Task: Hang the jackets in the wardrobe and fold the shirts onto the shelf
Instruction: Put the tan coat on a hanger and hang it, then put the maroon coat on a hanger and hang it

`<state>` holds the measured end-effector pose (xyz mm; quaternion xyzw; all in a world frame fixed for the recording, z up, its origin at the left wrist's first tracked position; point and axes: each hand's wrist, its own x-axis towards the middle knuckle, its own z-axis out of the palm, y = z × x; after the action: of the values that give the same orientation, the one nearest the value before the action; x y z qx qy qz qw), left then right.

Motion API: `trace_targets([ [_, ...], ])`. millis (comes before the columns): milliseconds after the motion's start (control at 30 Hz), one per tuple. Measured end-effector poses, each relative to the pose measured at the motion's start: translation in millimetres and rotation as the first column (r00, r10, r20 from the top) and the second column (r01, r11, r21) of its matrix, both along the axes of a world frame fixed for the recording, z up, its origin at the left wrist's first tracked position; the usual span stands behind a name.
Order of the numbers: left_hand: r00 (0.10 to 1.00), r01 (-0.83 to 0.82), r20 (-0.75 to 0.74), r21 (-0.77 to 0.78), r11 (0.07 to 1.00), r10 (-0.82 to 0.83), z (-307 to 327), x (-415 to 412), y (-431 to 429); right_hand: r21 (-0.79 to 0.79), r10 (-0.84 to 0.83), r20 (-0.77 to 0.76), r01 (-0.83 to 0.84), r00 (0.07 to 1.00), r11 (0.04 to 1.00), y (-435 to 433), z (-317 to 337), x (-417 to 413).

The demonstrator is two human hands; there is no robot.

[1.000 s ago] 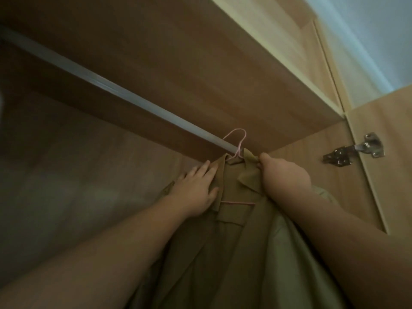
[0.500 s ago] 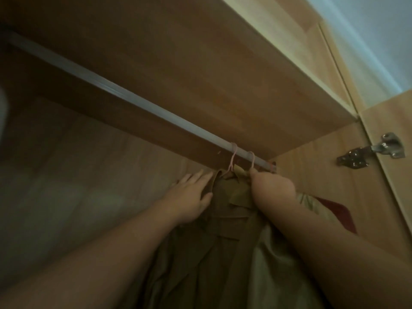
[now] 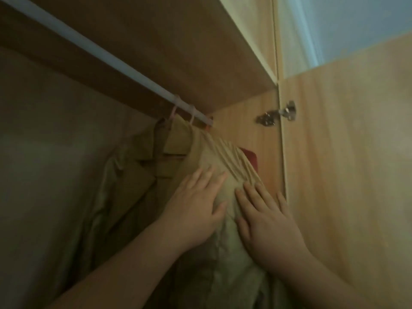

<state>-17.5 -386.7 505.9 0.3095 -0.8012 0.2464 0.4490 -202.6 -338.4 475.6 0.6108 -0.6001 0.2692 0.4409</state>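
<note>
Beige jacket (image 3: 225,157) hangs off the rail (image 3: 89,46) under the left grip (image 3: 196,210) and right grip (image 3: 267,226), both spread flat, clasping nothing; soft and light, it looks best steered by its hanger-stiffened shoulder above them.

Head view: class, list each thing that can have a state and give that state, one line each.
Khaki jacket: hanging from the rail on a pink hanger.
Pale jacket: hanging beside it, bunched into folds.
Left hand: flat, pressing the pale jacket.
Right hand: flat, pressing the pale jacket.
Door: open.
Red garment: mostly hidden behind the pale jacket.
</note>
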Motion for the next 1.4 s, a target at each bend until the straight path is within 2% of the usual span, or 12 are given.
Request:
trace_targets([
  [100,0.996,0.051,0.069,0.048,0.998,-0.054,-47,-45,26,0.072,-0.089,0.073,0.084,0.993,0.994,44,-57,-39],
  [267,0.991,-0.005,0.132,0.117,0.993,-0.011,-136,-119,85,0.233,-0.22,0.169,0.178,0.961,0.956,135,-147,-110],
  [367,0.978,0.107,0.147,0.268,0.957,-0.151,-199,-169,135,0.304,-0.292,0.194,0.225,0.937,0.926,200,-198,-148],
  [467,0.942,0.156,0.209,0.422,0.893,-0.263,-266,-226,197,0.342,-0.356,0.281,0.254,0.891,0.905,286,-251,-192],
  [600,0.874,0.194,0.24,0.627,0.754,-0.423,-338,-301,291,0.45,-0.537,0.417,0.347,0.733,0.823,429,-329,-253],
  [733,0.757,0.238,0.325,0.669,0.704,-0.566,-401,-378,393,0.601,-0.733,0.401,0.447,0.549,0.663,560,-401,-297],
  [933,0.547,0.297,0.378,0.746,0.596,-0.747,-488,-465,525,0.753,-0.877,0.39,0.451,0.28,0.479,712,-477,-328],
  [1033,0.468,0.249,0.428,0.776,0.58,-0.773,-518,-502,560,0.782,-0.907,0.385,0.461,0.171,0.419,758,-493,-347],
  [1133,0.4,0.229,0.473,0.778,0.585,-0.785,-539,-543,579,0.782,-0.904,0.414,0.468,0.104,0.412,781,-504,-373],
  [1267,0.388,0.22,0.426,0.818,0.531,-0.817,-553,-606,592,0.786,-0.906,0.416,0.469,0.079,0.402,791,-516,-424],
  [1400,0.396,0.22,0.39,0.838,0.499,-0.831,-572,-680,592,0.794,-0.905,0.413,0.448,0.1,0.411,785,-531,-502],
])
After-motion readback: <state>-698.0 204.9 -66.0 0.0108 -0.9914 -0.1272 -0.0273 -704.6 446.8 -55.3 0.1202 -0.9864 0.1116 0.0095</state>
